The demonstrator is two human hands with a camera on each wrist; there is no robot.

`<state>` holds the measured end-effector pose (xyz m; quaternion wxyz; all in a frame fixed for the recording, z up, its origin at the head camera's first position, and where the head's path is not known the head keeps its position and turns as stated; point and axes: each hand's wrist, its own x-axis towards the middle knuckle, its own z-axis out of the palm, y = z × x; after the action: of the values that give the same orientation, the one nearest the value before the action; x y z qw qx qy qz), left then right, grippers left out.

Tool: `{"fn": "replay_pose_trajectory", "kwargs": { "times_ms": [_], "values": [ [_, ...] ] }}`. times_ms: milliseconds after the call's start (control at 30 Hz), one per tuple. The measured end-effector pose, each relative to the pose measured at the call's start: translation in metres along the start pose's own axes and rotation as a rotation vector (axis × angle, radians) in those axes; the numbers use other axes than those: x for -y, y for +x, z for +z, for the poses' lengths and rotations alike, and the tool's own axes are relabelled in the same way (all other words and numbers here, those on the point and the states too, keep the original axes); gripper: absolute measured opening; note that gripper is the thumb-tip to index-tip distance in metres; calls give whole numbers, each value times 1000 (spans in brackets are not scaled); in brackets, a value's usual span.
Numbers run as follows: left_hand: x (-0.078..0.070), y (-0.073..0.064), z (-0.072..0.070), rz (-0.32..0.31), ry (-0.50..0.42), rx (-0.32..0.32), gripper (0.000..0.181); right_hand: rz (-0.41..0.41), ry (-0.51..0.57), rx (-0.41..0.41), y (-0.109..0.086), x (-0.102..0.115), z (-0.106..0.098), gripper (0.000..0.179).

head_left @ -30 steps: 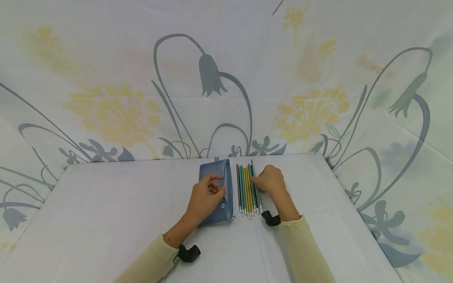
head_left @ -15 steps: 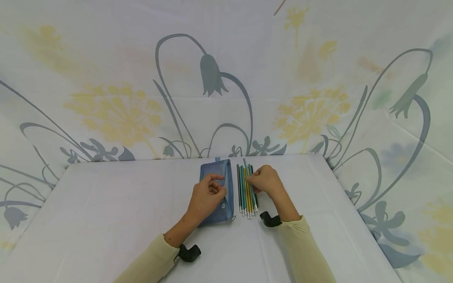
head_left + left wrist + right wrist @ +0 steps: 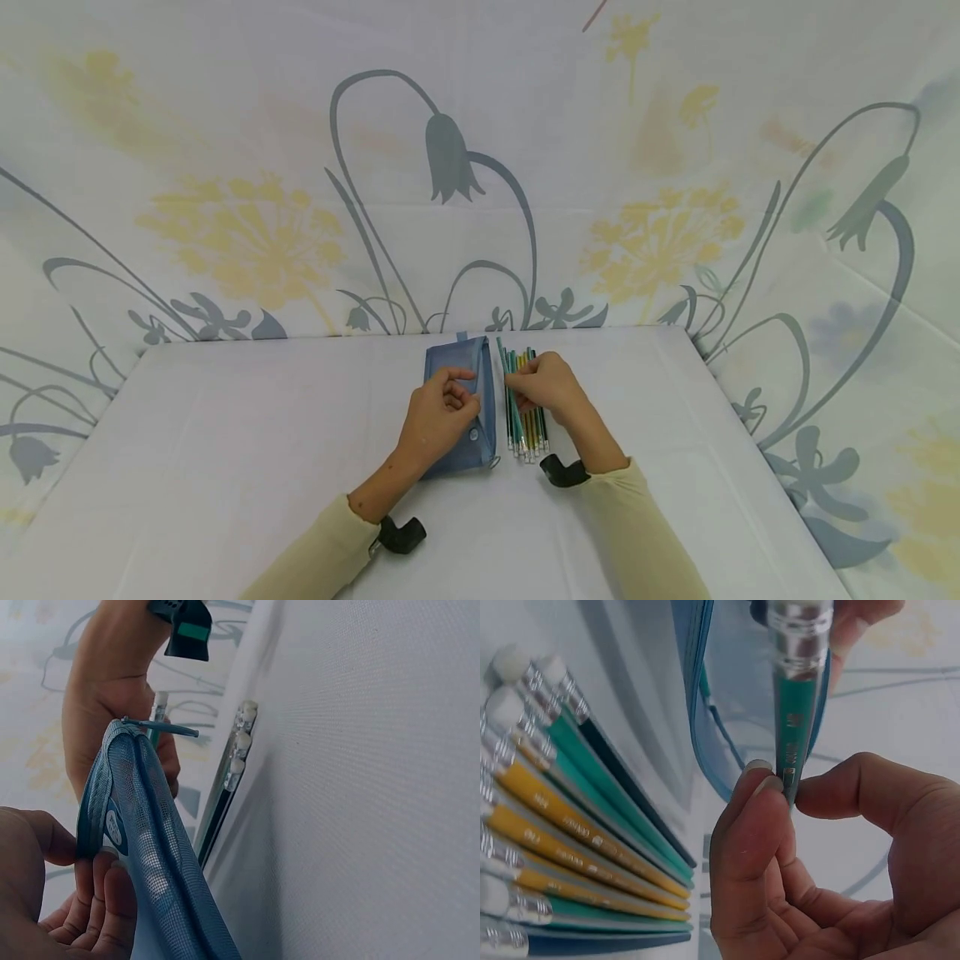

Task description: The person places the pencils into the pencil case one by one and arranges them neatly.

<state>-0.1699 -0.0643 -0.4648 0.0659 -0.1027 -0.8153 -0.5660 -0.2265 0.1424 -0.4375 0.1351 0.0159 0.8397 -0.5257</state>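
A blue mesh pencil case (image 3: 459,458) lies on the white table, its long open side toward the pencils. My left hand (image 3: 438,421) pinches the upper edge of that side between thumb and fingers, lifting it; a zip pull (image 3: 169,729) sticks out at the case's end in the left wrist view. My right hand (image 3: 551,387) pinches a green pencil (image 3: 793,712), its white eraser end toward the wrist. The pencil is raised above the others and beside the case opening. Below it, several green, yellow and dark pencils (image 3: 592,832) lie side by side.
The table (image 3: 247,450) ends at a wall of floral cloth (image 3: 480,233) behind the case. A black wrist camera (image 3: 564,472) hangs under the right wrist, close to the pencils' eraser ends. Another camera (image 3: 401,536) sits under the left wrist.
My right hand has lifted the green pencil from the right end of the row and carried it left over the others to the case. My left hand has kept its place.
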Motion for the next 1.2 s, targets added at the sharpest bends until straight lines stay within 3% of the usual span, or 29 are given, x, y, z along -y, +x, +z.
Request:
{"fn": "replay_pose_trajectory", "kwargs": {
  "times_ms": [833, 1200],
  "values": [
    [1, 1, -1, 12, -24, 5, 32, -5, 225, 19, 0, 2, 29, 19],
    [0, 1, -1, 6, -10, 7, 33, -13, 240, 20, -1, 4, 35, 18]
  ]
}}
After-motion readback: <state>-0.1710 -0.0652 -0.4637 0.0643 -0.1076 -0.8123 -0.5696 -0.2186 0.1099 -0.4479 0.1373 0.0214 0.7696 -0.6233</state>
